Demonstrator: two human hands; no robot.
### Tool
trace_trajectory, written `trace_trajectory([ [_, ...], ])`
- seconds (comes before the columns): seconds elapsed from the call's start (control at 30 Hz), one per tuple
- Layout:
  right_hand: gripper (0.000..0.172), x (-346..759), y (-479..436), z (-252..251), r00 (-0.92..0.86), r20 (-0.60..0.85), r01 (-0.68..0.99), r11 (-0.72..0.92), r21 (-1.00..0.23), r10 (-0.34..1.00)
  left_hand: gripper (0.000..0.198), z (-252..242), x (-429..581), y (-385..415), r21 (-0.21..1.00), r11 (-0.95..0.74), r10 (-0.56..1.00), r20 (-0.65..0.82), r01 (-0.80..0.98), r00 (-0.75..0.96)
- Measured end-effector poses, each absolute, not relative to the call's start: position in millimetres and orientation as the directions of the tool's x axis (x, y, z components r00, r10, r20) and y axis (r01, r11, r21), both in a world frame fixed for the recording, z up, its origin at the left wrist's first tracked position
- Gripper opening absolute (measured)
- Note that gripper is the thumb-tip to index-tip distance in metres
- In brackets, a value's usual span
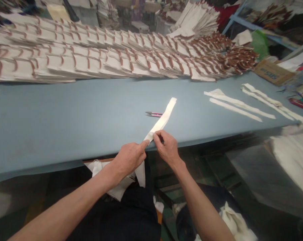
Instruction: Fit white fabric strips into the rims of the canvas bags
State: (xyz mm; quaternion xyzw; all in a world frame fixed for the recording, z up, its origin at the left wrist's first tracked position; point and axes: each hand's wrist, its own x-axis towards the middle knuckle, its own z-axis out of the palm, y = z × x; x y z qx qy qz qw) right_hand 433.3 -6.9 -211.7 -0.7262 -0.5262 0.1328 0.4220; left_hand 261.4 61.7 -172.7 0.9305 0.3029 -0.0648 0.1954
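A long cream fabric strip (164, 117) runs from the blue-grey table (66, 117) down over its front edge. My left hand (130, 157) and my right hand (168, 147) both pinch the strip's near part at the table edge, fingers closed on it, thumbs almost touching. More cream cloth (121, 184) hangs below my left hand onto my lap. Small pink-handled thread snips (153, 114) lie on the table just left of the strip, beyond my hands.
Long rows of stacked cream bags with brown handles (103, 57) fill the table's far side. Several loose cream strips (239, 107) lie at the right, near a cardboard box (273, 72). More cream cloth (235, 221) lies low at the right beside my right arm.
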Motion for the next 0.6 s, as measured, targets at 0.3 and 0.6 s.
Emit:
trace_trajectory([
  [0.3,0.025,469.7,25.8,-202.4,0.683,0.168,0.371,-0.139,-0.918,0.711,0.044,-164.9,264.6,57.9,0.263,-0.739,0.552,-0.290,0.620,0.782],
  [0.6,0.032,555.1,111.7,-200.0,0.813,0.077,0.226,-0.192,-0.955,0.577,0.048,-159.2,265.6,61.7,0.265,-0.752,0.519,-0.328,0.604,0.790],
])
